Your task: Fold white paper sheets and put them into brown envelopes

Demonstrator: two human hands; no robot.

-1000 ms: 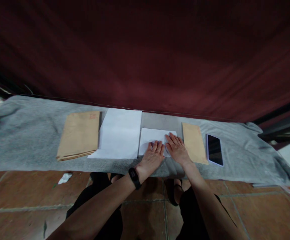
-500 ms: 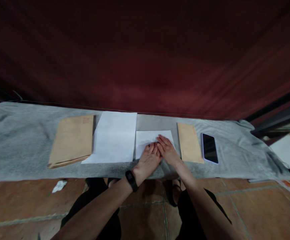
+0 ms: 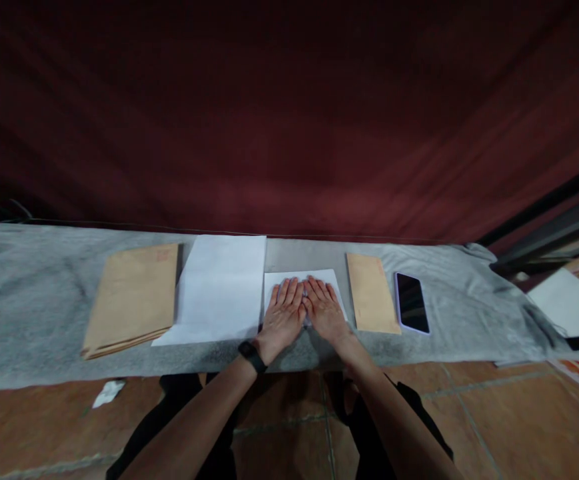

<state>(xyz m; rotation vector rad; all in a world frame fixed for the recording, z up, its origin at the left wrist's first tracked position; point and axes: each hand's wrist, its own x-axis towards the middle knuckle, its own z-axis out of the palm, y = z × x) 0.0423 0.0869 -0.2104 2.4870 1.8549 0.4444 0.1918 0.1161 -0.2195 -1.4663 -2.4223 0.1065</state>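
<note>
Left hand [image 3: 284,315] and right hand [image 3: 325,313], grip flat and empty, lie on the small white paper [image 3: 326,275] between white sheet [image 3: 222,293] and brown envelope [image 3: 372,295]; uneven pressure over soft cloth [image 3: 462,317] could crease it.

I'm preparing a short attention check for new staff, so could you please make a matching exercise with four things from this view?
1. Left hand
2. Phone
3. Brown envelope on the right
4. Large white paper

A. Between the small white paper and the phone
B. Directly left of the small white paper
C. Palm down, black wristband at its wrist
D. Purple edge, dark screen

Pairs: 1-C, 2-D, 3-A, 4-B
</note>
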